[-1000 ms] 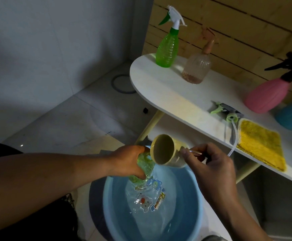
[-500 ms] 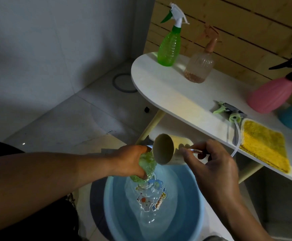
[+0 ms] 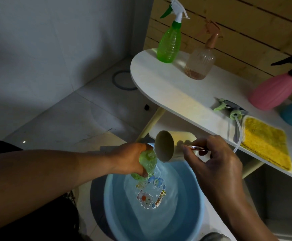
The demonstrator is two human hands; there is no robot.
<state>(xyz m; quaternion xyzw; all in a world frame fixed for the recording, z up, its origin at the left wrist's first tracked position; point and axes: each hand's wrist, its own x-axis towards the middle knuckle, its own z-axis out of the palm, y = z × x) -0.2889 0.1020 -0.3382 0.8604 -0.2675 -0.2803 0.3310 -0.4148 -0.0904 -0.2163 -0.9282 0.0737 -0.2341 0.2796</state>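
Head view: both hands meet over a round pale-blue plastic basin (image 3: pixel 192 216) on the floor, just below the near edge of the white tabletop (image 3: pixel 168 87).
Left hand (image 3: pixel 129 159): fingers wrapped round a translucent green plastic bottle (image 3: pixel 147 162), held above the basin's far rim. The bottle's mouth is hidden behind the cup's lip.
Right hand (image 3: pixel 216 164): fingers pinching the shiny handle of a pale-yellow plastic cup (image 3: pixel 181 139), which is tipped steeply toward the bottle.
Water (image 3: pixel 157 165): a thin stream leaves the cup's lip at the bottle's top, and some seems to run down the outside into the basin.
Step in hand: filling the bottle from the cup, as I judge it. I cannot tell how full it is.
Next move: hold the lip squarely over the mouth so less spills, and level the cup once it runs dry. After that, likely dip again or reach for the green-and-grey sprayer head with clear tube (image 3: pixel 228 108), which lies at the tabletop's front edge beside the fuzzy yellow cloth (image 3: pixel 265 141).
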